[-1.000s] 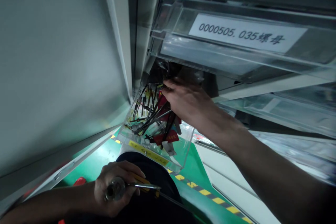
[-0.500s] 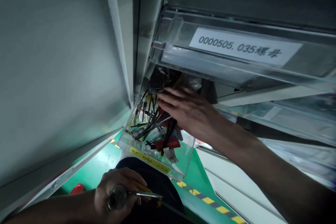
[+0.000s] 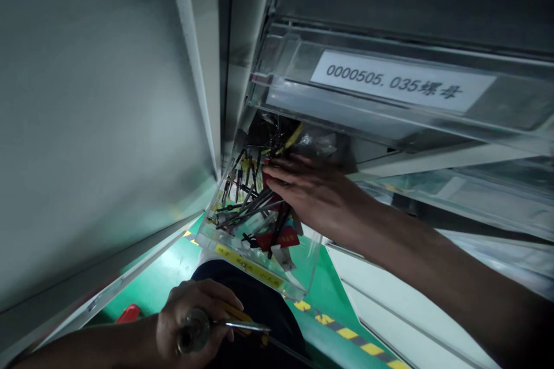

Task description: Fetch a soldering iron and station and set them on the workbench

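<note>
A clear plastic bin (image 3: 298,268) is tilted out of a rack, full of several thin dark bits and rods (image 3: 246,202) and a red packet (image 3: 277,239). My right hand (image 3: 311,190) reaches into it from the right, fingers stretched flat over the rods and touching them. I cannot see anything gripped in it. Low in the view, my left hand (image 3: 190,317) is closed round a tool (image 3: 199,326) with a round metal end and a thin shaft pointing right, plus a yellow part under the fingers.
Above the open bin sits another clear bin (image 3: 277,75) with a white label (image 3: 398,83) reading 0000505.035. More clear bins (image 3: 476,196) run to the right. A grey cabinet wall (image 3: 95,115) fills the left. Below lies green floor (image 3: 164,277) with yellow-black striped tape (image 3: 359,343).
My right hand has slid down and a little deeper over the rods in the bin, fingers flattening. The left hand with the tool has stayed low, shifting only slightly.
</note>
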`<action>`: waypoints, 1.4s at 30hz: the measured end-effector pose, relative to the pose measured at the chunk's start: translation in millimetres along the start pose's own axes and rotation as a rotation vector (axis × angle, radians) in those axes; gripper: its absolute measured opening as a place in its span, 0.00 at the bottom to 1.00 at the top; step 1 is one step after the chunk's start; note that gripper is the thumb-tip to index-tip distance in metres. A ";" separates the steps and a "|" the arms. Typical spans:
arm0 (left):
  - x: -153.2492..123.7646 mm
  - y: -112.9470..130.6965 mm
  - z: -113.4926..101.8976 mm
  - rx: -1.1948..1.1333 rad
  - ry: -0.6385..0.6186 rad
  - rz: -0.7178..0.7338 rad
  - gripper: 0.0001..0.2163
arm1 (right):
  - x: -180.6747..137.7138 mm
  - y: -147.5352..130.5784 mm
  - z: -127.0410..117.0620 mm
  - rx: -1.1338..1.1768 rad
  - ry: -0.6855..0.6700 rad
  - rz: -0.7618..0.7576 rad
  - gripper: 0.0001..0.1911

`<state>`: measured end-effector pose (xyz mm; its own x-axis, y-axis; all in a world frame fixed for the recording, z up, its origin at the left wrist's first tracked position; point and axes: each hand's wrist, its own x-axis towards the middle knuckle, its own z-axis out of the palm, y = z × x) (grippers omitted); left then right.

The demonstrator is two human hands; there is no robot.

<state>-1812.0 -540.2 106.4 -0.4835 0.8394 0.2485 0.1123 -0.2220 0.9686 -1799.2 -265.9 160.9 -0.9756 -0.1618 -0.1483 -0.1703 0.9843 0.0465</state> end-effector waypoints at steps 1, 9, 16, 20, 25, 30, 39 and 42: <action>-0.1 0.0 0.1 -0.005 0.005 0.000 0.10 | 0.6 -0.4 1.2 0.006 0.003 -0.007 0.16; 3.5 0.4 0.2 -0.041 0.011 0.051 0.10 | -0.6 -4.6 1.9 -0.007 -0.037 0.075 0.17; 2.6 0.5 0.8 -0.048 0.010 0.056 0.09 | 26.2 -17.2 -15.3 0.029 -0.127 0.292 0.14; 0.1 -7.6 -0.5 -0.001 -0.007 0.080 0.09 | 34.5 -30.9 -11.3 0.059 -0.058 0.418 0.13; 0.9 -12.9 -0.9 -0.051 -0.008 0.100 0.09 | 32.5 -44.6 -6.3 0.090 -0.043 0.453 0.15; -4.3 -18.1 0.1 -0.122 -0.037 0.078 0.12 | 35.9 -43.7 -8.9 0.074 -0.055 0.542 0.15; -11.2 -24.0 2.3 -0.179 -0.003 0.084 0.15 | 45.6 -39.5 -18.2 0.174 -0.124 0.565 0.15; -10.3 -22.6 3.6 -0.151 0.004 0.071 0.12 | 43.9 -41.7 -17.2 0.177 -0.105 0.541 0.14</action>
<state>-1806.4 -542.0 82.0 -0.4822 0.8171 0.3161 0.0151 -0.3530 0.9355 -1837.3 -315.3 169.5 -0.8966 0.3671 -0.2475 0.3840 0.9231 -0.0218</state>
